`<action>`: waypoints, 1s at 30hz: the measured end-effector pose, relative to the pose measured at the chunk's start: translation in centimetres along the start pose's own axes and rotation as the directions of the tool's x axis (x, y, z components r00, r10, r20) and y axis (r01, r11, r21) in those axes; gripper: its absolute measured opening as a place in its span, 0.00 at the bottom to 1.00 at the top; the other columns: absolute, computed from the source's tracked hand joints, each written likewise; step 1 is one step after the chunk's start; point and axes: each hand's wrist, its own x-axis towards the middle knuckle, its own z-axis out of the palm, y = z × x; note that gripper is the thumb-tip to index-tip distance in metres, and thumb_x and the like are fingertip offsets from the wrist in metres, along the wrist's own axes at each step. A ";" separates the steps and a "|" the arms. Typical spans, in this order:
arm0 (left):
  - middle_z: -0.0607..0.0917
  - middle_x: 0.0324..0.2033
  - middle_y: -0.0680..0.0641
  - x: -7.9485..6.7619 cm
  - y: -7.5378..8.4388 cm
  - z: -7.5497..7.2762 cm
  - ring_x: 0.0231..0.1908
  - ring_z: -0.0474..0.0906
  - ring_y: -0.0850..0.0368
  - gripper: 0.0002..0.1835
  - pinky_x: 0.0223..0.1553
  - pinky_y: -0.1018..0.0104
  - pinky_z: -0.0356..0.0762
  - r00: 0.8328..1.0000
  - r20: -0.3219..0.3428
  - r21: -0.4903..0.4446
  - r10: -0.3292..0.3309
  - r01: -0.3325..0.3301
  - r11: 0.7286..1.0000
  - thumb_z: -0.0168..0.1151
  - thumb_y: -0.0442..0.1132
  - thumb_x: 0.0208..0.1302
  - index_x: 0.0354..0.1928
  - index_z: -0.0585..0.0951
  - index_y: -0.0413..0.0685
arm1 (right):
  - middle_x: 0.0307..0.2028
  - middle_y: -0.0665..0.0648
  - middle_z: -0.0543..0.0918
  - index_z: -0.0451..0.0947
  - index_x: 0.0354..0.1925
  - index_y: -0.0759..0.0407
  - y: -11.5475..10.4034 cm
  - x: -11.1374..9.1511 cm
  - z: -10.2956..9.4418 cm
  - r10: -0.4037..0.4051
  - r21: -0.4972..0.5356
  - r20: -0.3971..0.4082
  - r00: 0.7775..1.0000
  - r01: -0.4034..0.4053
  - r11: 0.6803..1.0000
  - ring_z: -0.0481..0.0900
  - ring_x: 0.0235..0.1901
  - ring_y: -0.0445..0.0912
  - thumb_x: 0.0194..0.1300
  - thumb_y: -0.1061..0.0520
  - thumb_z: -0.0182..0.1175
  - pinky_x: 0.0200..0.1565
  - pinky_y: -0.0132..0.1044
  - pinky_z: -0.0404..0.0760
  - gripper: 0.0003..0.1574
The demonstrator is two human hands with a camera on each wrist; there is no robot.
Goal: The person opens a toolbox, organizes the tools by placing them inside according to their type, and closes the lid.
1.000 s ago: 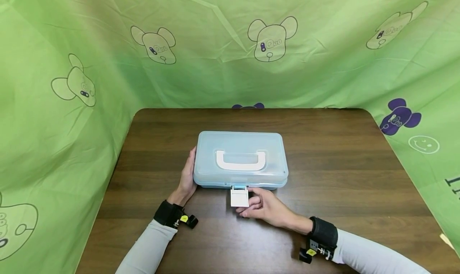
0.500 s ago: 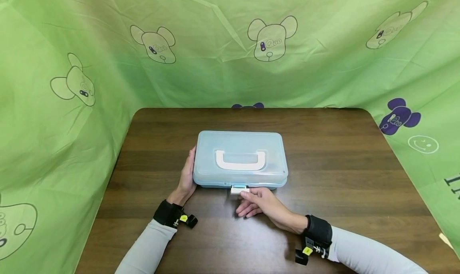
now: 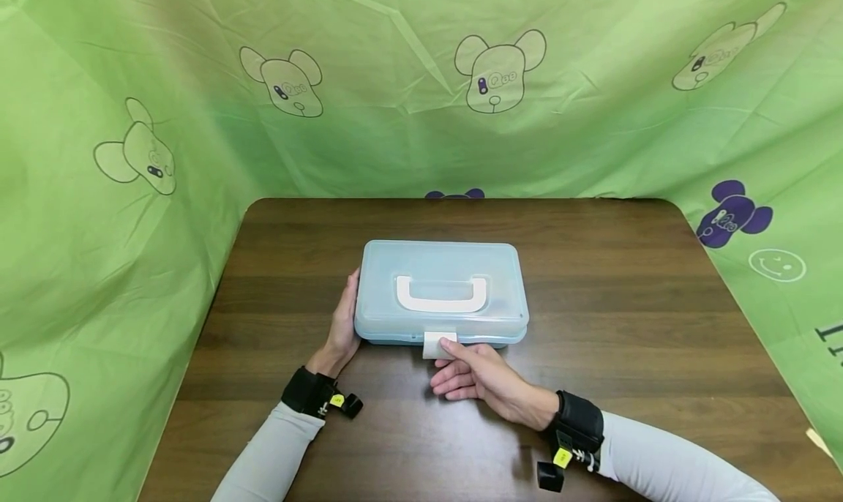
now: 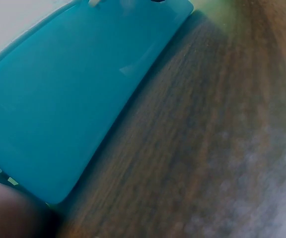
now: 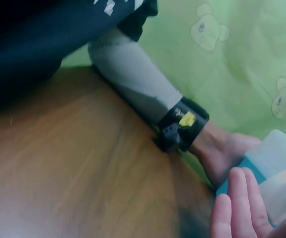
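A pale translucent blue plastic case (image 3: 441, 264) with a white carrying handle (image 3: 441, 305) stands on the table, its lid down. My left hand (image 3: 343, 326) rests along the case's left side, fingers extended. In the left wrist view the blue front wall (image 4: 68, 99) fills the upper left, with a blurred bit of hand (image 4: 9, 210) at its corner. My right hand (image 3: 490, 377) is at the front, its thumb pressing the white latch (image 3: 432, 345), which lies tilted against the lid edge. Its other fingers (image 5: 240, 203) extend loosely below the latch.
The brown wood-grain table (image 3: 612, 304) extends around the case on all sides. A green printed cloth (image 3: 395, 136) hangs behind it and along both sides. Each wrist wears a black strap with a small camera (image 3: 550, 477).
The white latch has swung up from hanging forward to lying against the lid's front edge. My right thumb has moved onto its face. Left hand and case stay put.
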 end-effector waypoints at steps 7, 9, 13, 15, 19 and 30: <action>0.49 0.84 0.41 -0.1 -0.1 -0.1 0.82 0.42 0.48 0.45 0.81 0.45 0.35 1.000 0.004 0.016 0.003 -0.003 1.000 0.32 0.67 0.83 0.85 0.46 0.41 | 0.50 0.65 0.90 0.76 0.64 0.72 -0.4 -0.3 0.5 0.031 0.083 -0.049 0.998 -0.026 0.996 0.90 0.50 0.50 0.76 0.33 0.61 0.54 0.46 0.87 0.44; 0.49 0.84 0.42 -0.1 -0.1 -0.1 0.82 0.42 0.49 0.45 0.81 0.45 0.35 1.000 0.005 0.018 0.001 -0.001 1.000 0.33 0.68 0.83 0.85 0.45 0.42 | 0.53 0.68 0.88 0.75 0.64 0.71 -0.6 -0.3 0.6 0.041 0.142 -0.053 0.998 -0.033 0.989 0.89 0.52 0.52 0.76 0.36 0.63 0.57 0.47 0.86 0.42; 0.49 0.84 0.42 0.0 -0.1 -0.1 0.82 0.41 0.48 0.46 0.81 0.44 0.35 1.000 0.011 0.016 0.001 -0.001 1.000 0.33 0.68 0.83 0.85 0.45 0.42 | 0.56 0.73 0.86 0.73 0.63 0.69 -0.9 -0.5 0.8 0.057 0.267 -0.053 0.997 -0.041 0.963 0.89 0.53 0.53 0.77 0.42 0.65 0.59 0.47 0.85 0.35; 0.49 0.84 0.42 0.0 -0.1 -0.1 0.82 0.41 0.47 0.46 0.81 0.44 0.35 1.000 0.010 0.012 0.001 -0.002 1.000 0.33 0.68 0.83 0.85 0.45 0.41 | 0.57 0.75 0.84 0.74 0.61 0.69 -1.1 -0.5 0.8 0.066 0.321 -0.046 0.997 -0.048 0.946 0.88 0.53 0.54 0.77 0.45 0.65 0.60 0.46 0.84 0.31; 0.49 0.84 0.40 0.0 -0.1 -0.1 0.82 0.41 0.46 0.46 0.81 0.43 0.34 1.000 0.010 0.012 -0.002 0.002 1.000 0.32 0.68 0.83 0.85 0.45 0.41 | 0.58 0.77 0.83 0.75 0.59 0.68 -1.3 -0.5 0.7 0.074 0.407 -0.027 0.997 -0.057 0.912 0.87 0.56 0.56 0.78 0.50 0.64 0.63 0.46 0.81 0.25; 0.48 0.83 0.39 0.0 0.0 -0.1 0.80 0.42 0.45 0.43 0.79 0.40 0.34 0.999 0.031 0.023 -0.015 0.014 1.000 0.31 0.65 0.84 0.85 0.43 0.42 | 0.58 0.75 0.83 0.70 0.63 0.68 -1.3 -0.4 1.0 0.071 0.435 -0.055 0.996 -0.040 0.900 0.87 0.57 0.56 0.78 0.51 0.65 0.64 0.49 0.80 0.28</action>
